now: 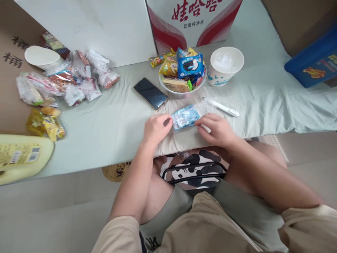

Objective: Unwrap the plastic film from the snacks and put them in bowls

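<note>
A blue printed packet in clear plastic (185, 117) lies near the front edge of the cloth-covered table, between my two hands. My left hand (157, 127) pinches its left edge between thumb and fingertips. On the other side, my right hand (215, 128) has thumb and fingers closed at the packet's lower right corner. Crinkled clear film spreads from the packet's upper right. Just beyond it lies a white pen-like tool (223, 107) with a small metal ring at one end. Behind the packet stands a white bowl (176, 94) heaped with wrapped snacks (190, 66).
A black phone (150, 93) lies left of the bowl, a paper tub (221, 77) stands right. Several bagged snacks (76, 79) pile at far left, near a yellow jug (25, 158). Cartons (192, 24) line the back; a blue container (313, 58) is at right.
</note>
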Motion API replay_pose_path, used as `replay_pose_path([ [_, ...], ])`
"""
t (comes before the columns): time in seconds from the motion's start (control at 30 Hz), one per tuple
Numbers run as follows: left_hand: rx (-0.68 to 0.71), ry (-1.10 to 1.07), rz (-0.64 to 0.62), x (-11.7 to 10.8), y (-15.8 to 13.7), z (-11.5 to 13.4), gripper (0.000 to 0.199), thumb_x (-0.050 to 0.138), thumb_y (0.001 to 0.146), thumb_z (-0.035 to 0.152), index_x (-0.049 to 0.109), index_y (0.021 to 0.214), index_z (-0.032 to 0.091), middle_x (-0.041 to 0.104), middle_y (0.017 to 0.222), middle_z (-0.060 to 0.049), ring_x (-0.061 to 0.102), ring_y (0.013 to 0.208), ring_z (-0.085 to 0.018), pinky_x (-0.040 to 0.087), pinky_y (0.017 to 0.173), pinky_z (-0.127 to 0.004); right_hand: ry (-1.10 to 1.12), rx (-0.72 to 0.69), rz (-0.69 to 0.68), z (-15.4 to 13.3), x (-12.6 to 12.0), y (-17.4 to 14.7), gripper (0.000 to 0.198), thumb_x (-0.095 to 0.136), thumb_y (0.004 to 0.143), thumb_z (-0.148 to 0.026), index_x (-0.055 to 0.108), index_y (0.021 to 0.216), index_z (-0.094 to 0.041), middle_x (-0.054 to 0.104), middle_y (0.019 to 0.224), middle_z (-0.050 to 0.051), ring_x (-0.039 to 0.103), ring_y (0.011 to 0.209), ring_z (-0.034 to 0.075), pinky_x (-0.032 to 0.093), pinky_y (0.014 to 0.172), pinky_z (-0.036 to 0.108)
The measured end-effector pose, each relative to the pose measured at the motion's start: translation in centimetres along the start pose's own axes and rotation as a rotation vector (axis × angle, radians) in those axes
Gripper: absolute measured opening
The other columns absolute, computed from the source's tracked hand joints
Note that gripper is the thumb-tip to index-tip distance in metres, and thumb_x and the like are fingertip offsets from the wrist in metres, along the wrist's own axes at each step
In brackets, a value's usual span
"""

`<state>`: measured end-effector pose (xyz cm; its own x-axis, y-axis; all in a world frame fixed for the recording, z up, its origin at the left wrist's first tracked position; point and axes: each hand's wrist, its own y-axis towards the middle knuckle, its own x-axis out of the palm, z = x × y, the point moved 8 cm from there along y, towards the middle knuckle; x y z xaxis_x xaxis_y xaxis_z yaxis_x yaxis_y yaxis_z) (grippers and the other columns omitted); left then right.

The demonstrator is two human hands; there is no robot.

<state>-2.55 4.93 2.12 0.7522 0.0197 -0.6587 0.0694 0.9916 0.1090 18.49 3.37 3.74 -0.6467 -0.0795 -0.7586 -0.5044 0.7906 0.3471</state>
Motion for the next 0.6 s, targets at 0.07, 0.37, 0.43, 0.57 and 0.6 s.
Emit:
replay_pose_path([
  [0.07,-0.148,-0.243,0.013,0.1,-0.1,-0.7,0.014,0.066,0.082,0.034,0.066,0.075,0.022,0.071,0.073,-0.003,0.065,0.067,-0.018,0.054,0.071,-0.032,-0.009,0.034,-0.057,-0.3,1.5,-0.1,0.019,0.055,0.089,-0.027,0.071,0.098,-0.024,0.075,0.101,0.009,0.069,0.096,0.027,0.056,0.089,0.045],
  [0.37,-0.242,-1.139,-0.058,1.0,-1.0,2.2,0.03,0.064,0.078,0.044,0.042,0.072,0.023,0.061,0.071,-0.001,0.067,0.073,-0.018,0.058,0.076,-0.038,0.752,0.81,0.036,2.5,4.4,-1.6,0.062,0.065,0.082,-0.062,0.054,0.13,-0.022,0.068,0.126,0.013,0.071,0.093,0.025,0.061,0.08,0.044],
  [0.43,-0.21,-1.15,-0.134,1.6,-1.3,3.6,0.037,0.055,0.082,0.05,0.034,0.069,0.023,0.055,0.069,-0.002,0.066,0.074,-0.02,0.059,0.081,-0.047,1.086,0.852,-0.004,1.5,5.9,-1.1,0.056,0.062,0.079,-0.068,0.059,0.113,-0.023,0.072,0.112,0.01,0.071,0.094,0.026,0.062,0.08,0.045],
  [0.57,-0.216,-1.124,-0.243,2.2,-2.1,4.7,0.047,0.046,0.083,0.063,0.029,0.066,0.022,0.042,0.059,-0.002,0.06,0.063,-0.021,0.057,0.08,-0.055,1.558,0.896,-0.144,-1.1,8.7,0.0,0.046,0.061,0.077,-0.069,0.054,0.074,-0.024,0.065,0.071,0.003,0.067,0.073,0.022,0.062,0.069,0.041],
  [0.6,-0.221,-1.12,-0.245,1.9,-2.2,4.6,0.05,0.047,0.082,0.066,0.029,0.065,0.022,0.04,0.057,-0.001,0.058,0.06,-0.021,0.056,0.078,-0.055,1.563,0.91,-0.134,-1.1,9.2,0.1,0.041,0.069,0.074,-0.061,0.052,0.069,-0.024,0.061,0.064,0.001,0.064,0.067,0.019,0.061,0.066,0.038],
])
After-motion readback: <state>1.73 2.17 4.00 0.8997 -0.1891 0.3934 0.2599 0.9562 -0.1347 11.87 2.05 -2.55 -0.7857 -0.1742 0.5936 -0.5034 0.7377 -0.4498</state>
